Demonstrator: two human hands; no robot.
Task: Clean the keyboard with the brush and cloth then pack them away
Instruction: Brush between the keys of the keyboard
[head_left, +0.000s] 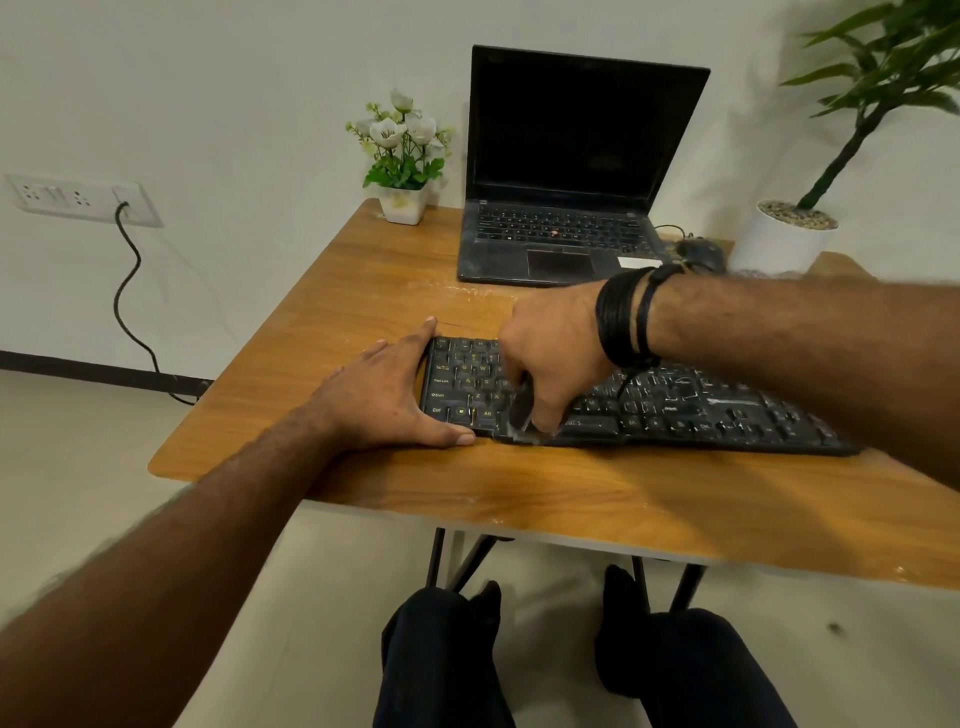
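The keyboard (639, 400) is laid across the wooden surface (363, 291), just in front of the laptop (566, 171). Its left end is steadied by the left hand (384, 395), grip spread flat. The brush (521, 408) (dark, mostly hidden) is pinched in the right hand (550, 353), over the keyboard's lower-left keys. A flower pot (402, 202) is parked left of the laptop.

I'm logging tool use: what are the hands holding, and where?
The right hand grips a dark brush by its handle's upper part; the left hand only steadies the keyboard.
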